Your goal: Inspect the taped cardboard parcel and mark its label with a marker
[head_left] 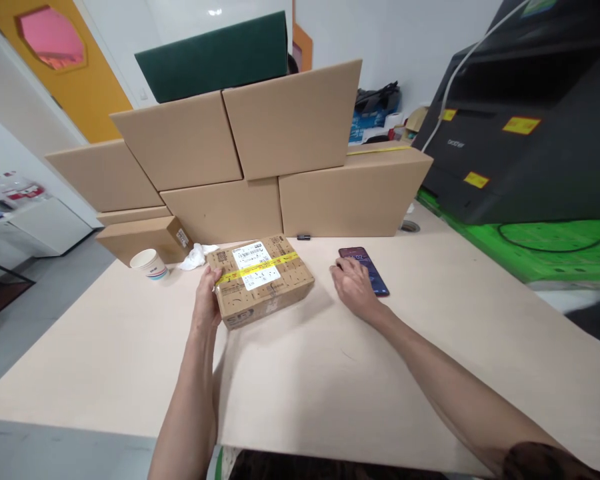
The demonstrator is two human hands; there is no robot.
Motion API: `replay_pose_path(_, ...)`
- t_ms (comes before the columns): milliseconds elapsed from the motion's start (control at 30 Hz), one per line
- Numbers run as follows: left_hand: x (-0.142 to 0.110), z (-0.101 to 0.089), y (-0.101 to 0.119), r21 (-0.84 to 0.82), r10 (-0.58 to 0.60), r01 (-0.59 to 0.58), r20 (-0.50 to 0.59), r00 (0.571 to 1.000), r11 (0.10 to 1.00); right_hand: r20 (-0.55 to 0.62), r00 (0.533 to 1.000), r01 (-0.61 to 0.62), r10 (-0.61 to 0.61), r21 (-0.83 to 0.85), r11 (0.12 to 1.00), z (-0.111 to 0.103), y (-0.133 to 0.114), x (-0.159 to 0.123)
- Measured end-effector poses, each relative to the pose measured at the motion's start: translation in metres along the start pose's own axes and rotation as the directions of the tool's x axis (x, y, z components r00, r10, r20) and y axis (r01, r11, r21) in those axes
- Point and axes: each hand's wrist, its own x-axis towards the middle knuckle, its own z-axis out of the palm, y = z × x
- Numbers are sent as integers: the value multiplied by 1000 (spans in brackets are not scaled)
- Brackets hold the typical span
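Cardboard parcel (pixel 261 280) is what your left hand (pixel 207 303) is gripping at its near edge, while your right hand (pixel 353 285) is resting loosely curled, holding nothing, on the phone (pixel 364 269).

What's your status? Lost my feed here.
Left hand grips small parcel's left end. Right hand rests on phone. Paper cup, crumpled tissue beside parcel.

Pale wooden table (pixel 330 373). On it: small taped parcel (pixel 261 279), phone (pixel 364 270) to its right, paper cup (pixel 150 264), crumpled tissue (pixel 196 256), stacked cardboard boxes (pixel 260 160) along back, black printer (pixel 530 120) on green mat (pixel 555 247).
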Motion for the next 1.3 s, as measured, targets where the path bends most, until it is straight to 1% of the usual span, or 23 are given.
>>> replay_pose_path(100,-4,9,-7,-17,13,-13,44,999,1000,-31,999,-22,26,124,992,-3,-6,5)
replay_pose_path(133,-6,11,-10,-16,35,-34,62,997,999,-17,999,-28,32,188,982,-2,-11,5)
replay_pose_path(167,-9,13,-12,-11,61,-61,72,996,998,17,999,-50,47,295,954,-2,-17,5)
replay_pose_path(200,-11,15,-15,-1,90,-90,72,993,996,69,995,-93,70,438,894,-1,-23,4)
replay_pose_path(233,-13,16,-17,14,120,-121,67,991,993,135,987,-154,91,591,792,-1,-29,2)
replay_pose_path(267,-15,16,-19,34,150,-153,63,987,988,199,974,-219,107,723,655,0,-34,1)
replay_pose_path(300,-17,16,-20,57,182,-185,66,981,981,248,962,-272,115,815,511,0,-39,0)
replay_pose_path(333,-19,16,-20,77,211,-217,82,974,973,274,954,-300,122,866,399,0,-42,-1)
replay_pose_path(367,-21,15,-20,98,231,-243,116,966,965,271,954,-300,132,889,345,-1,-45,-1)
replay_pose_path(433,-25,15,-18,124,250,-278,203,947,953,228,962,-265,151,912,313,-2,-49,-1)
replay_pose_path(500,-27,17,-15,117,257,-296,265,929,948,173,971,-218,163,923,316,-5,-52,1)
replay_pose_path(533,-28,18,-14,108,265,-304,276,924,947,148,975,-195,163,926,324,-6,-54,1)
replay_pose_path(633,-28,21,-13,78,300,-326,237,924,942,102,989,-137,110,916,378,-11,-58,0)
replay_pose_path(700,-25,20,-14,69,302,-316,160,940,946,72,996,-87,51,880,467,-15,-61,-3)
replay_pose_path(767,-21,17,-12,59,254,-259,84,964,964,27,1000,-17,-7,798,603,-17,-63,-8)
replay_pose_path(833,-18,13,-10,46,162,-164,55,985,985,-11,997,64,-77,685,726,-20,-66,-13)
replay_pose_path(900,-16,10,-6,23,92,-93,63,994,995,-29,985,156,-170,574,804,-22,-70,-18)
replay_pose_path(933,-15,8,-4,7,81,-82,69,994,997,-38,974,208,-221,521,828,-23,-72,-20)
replay_pose_path(1000,-15,6,-1,-27,97,-95,89,991,995,-71,942,329,-329,403,854,-25,-77,-23)
replay_pose_path(1100,-13,4,0,-50,103,-97,139,985,994,-153,866,498,-476,202,843,-30,-85,-24)
replay_pose_path(1167,-10,3,-3,-37,73,-68,157,985,997,-179,818,566,-546,82,820,-33,-89,-25)
replay_pose_path(1233,-5,1,-8,-21,50,-48,119,992,999,-174,778,612,-603,-3,791,-34,-93,-26)
replay_pose_path(1300,1,-2,-14,-17,37,-37,17,999,999,-150,739,655,-657,-73,752,-34,-96,-27)
